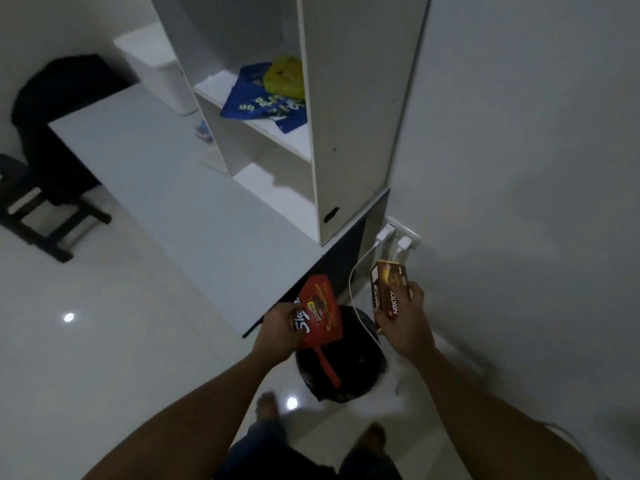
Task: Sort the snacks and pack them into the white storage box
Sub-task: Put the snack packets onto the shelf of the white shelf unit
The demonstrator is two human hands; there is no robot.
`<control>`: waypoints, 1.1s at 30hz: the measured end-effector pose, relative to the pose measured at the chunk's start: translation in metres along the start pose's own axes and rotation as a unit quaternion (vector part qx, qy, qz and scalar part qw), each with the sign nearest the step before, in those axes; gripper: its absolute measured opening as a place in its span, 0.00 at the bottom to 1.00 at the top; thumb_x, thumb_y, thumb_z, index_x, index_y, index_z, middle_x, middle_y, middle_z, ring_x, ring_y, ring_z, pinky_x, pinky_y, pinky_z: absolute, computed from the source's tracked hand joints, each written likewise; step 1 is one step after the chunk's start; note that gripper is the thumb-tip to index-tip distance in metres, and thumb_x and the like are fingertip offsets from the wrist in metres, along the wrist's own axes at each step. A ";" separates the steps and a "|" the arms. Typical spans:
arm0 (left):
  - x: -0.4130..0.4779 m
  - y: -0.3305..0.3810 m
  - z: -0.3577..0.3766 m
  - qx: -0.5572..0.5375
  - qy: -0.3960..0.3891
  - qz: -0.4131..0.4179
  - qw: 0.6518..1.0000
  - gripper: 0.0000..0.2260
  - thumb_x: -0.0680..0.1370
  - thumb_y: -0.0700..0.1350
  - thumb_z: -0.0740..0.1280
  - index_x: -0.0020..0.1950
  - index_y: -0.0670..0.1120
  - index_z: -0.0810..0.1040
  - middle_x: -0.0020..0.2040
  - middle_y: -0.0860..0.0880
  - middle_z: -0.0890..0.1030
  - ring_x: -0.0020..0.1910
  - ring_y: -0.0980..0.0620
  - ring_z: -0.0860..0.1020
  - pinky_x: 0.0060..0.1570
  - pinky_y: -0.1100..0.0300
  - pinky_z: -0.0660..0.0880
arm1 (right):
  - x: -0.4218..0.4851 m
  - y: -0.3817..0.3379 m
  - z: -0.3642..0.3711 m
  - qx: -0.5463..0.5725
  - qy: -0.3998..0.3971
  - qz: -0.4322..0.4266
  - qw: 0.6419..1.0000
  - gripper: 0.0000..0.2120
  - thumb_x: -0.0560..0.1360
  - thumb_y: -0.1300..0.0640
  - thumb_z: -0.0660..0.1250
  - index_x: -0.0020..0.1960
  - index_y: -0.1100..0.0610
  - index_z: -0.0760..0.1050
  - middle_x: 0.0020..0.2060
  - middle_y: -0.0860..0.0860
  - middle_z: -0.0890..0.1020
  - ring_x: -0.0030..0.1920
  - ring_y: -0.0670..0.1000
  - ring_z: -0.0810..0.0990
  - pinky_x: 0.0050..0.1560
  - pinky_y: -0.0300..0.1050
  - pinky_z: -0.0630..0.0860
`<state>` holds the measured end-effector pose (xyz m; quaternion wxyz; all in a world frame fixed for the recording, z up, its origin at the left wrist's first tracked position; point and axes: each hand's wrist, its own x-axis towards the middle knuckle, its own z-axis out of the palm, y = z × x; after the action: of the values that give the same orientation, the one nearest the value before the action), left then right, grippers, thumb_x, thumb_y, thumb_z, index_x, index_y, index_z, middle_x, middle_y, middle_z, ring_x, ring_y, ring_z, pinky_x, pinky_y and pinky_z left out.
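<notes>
Left hand (pixel 277 332) fingers pinch red pouch (pixel 318 306) by its edge; right hand (pixel 403 322) fingers wrap brown box (pixel 389 289). Pouch could slip into black bin (pixel 346 375) at its 6 o'clock.

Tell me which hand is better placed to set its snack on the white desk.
Left. The left hand grips the red packet right at the near corner of the white desk; the right hand holds the brown Nextar box farther off, beside the wall.

Home rm: white desk (pixel 166 188) w/ shelf unit (pixel 360 98), tiled floor (pixel 86 358), wall socket (pixel 403 237) w/ chargers
</notes>
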<state>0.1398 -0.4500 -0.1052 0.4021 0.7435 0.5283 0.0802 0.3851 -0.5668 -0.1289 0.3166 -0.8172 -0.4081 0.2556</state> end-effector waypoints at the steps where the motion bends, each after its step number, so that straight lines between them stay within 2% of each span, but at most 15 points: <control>1: -0.006 -0.001 0.008 0.003 0.000 -0.014 1.000 0.23 0.71 0.35 0.72 0.66 0.40 0.75 0.63 0.42 0.77 0.59 0.47 0.77 0.54 0.64 0.72 | 0.002 0.005 0.000 -0.006 -0.016 -0.012 1.000 0.38 0.74 0.50 0.72 0.78 0.44 0.56 0.73 0.49 0.56 0.66 0.62 0.73 0.58 0.59 0.80; 3: -0.016 -0.005 0.021 0.004 0.003 -0.047 0.999 0.24 0.72 0.37 0.72 0.67 0.40 0.74 0.64 0.42 0.76 0.59 0.46 0.77 0.52 0.65 0.72 | 0.006 0.009 0.003 -0.012 -0.055 -0.022 0.998 0.36 0.75 0.48 0.70 0.78 0.44 0.57 0.74 0.48 0.55 0.67 0.61 0.72 0.59 0.58 0.80; 6: -0.026 -0.009 0.034 -0.015 0.010 -0.099 0.995 0.26 0.72 0.41 0.75 0.68 0.39 0.72 0.63 0.43 0.76 0.59 0.46 0.78 0.50 0.65 0.72 | 0.009 0.010 0.015 -0.005 -0.110 -0.010 0.994 0.32 0.75 0.48 0.70 0.76 0.47 0.63 0.75 0.49 0.55 0.67 0.60 0.73 0.62 0.55 0.78; 10: -0.031 -0.014 0.044 -0.036 0.015 -0.146 0.989 0.28 0.69 0.46 0.79 0.66 0.40 0.75 0.61 0.44 0.77 0.58 0.47 0.78 0.52 0.64 0.72 | 0.017 0.009 0.031 -0.023 -0.188 -0.009 0.982 0.26 0.74 0.46 0.72 0.69 0.49 0.71 0.73 0.49 0.58 0.65 0.58 0.75 0.61 0.52 0.78; 12: -0.029 -0.019 0.048 -0.043 0.024 -0.162 0.986 0.31 0.65 0.50 0.81 0.64 0.42 0.76 0.59 0.45 0.78 0.56 0.47 0.79 0.51 0.64 0.74 | 0.022 0.009 0.038 -0.039 -0.221 -0.016 0.974 0.24 0.74 0.48 0.72 0.68 0.53 0.73 0.70 0.52 0.60 0.63 0.57 0.76 0.60 0.46 0.76; 14: -0.027 -0.029 0.054 -0.053 0.020 -0.185 0.981 0.30 0.63 0.54 0.81 0.61 0.45 0.79 0.57 0.47 0.80 0.54 0.49 0.81 0.51 0.63 0.77 | 0.028 0.008 0.045 -0.061 -0.244 -0.022 0.968 0.25 0.74 0.48 0.72 0.68 0.54 0.73 0.69 0.53 0.62 0.62 0.56 0.75 0.59 0.44 0.76; 17: -0.025 -0.036 0.062 -0.074 0.021 -0.203 0.976 0.23 0.63 0.50 0.82 0.54 0.45 0.82 0.50 0.52 0.81 0.49 0.53 0.81 0.45 0.65 0.76 | 0.037 0.008 0.055 -0.088 -0.278 -0.021 0.956 0.24 0.73 0.47 0.72 0.66 0.54 0.74 0.68 0.53 0.64 0.62 0.56 0.75 0.62 0.51 0.77; 20: -0.026 -0.038 0.066 -0.110 0.022 -0.221 0.969 0.22 0.64 0.45 0.82 0.55 0.43 0.81 0.48 0.53 0.76 0.49 0.54 0.79 0.41 0.70 0.71 | 0.049 0.011 0.063 -0.112 -0.304 -0.025 0.946 0.22 0.73 0.46 0.71 0.64 0.51 0.75 0.68 0.52 0.64 0.63 0.56 0.75 0.60 0.55 0.79; 22: -0.028 -0.043 0.073 -0.134 0.011 -0.241 0.961 0.24 0.62 0.48 0.82 0.54 0.44 0.80 0.49 0.54 0.77 0.48 0.55 0.80 0.41 0.71 0.73 | 0.058 0.015 0.069 -0.134 -0.332 -0.012 0.934 0.20 0.73 0.45 0.71 0.62 0.51 0.76 0.68 0.52 0.64 0.61 0.55 0.76 0.59 0.53 0.80; 26: -0.030 -0.048 0.093 -0.191 0.003 -0.280 0.941 0.23 0.59 0.55 0.84 0.48 0.48 0.83 0.43 0.54 0.83 0.40 0.61 0.82 0.36 0.74 0.75 | 0.074 0.023 0.077 -0.174 -0.374 0.000 0.911 0.22 0.68 0.38 0.72 0.55 0.52 0.80 0.65 0.50 0.65 0.53 0.52 0.79 0.56 0.50 0.80; 30: -0.025 -0.045 0.120 -0.211 0.033 -0.324 0.921 0.22 0.60 0.51 0.83 0.49 0.46 0.82 0.44 0.53 0.83 0.43 0.56 0.83 0.42 0.64 0.81 | 0.095 0.029 0.083 -0.203 -0.405 -0.035 0.891 0.20 0.72 0.42 0.71 0.56 0.54 0.80 0.64 0.51 0.66 0.54 0.53 0.78 0.56 0.47 0.78; 33: -0.016 -0.030 0.136 -0.222 0.045 -0.352 0.908 0.18 0.65 0.47 0.81 0.50 0.46 0.78 0.44 0.57 0.78 0.43 0.58 0.79 0.40 0.73 0.75 | 0.112 0.034 0.086 -0.237 -0.440 -0.057 0.864 0.15 0.74 0.44 0.69 0.53 0.55 0.80 0.64 0.55 0.69 0.50 0.51 0.78 0.48 0.41 0.76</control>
<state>0.1859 -0.5295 -0.2110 0.5347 0.3962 0.7419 0.0817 0.4040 -0.4635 -0.2294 -0.0847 -0.6457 -0.5991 0.4658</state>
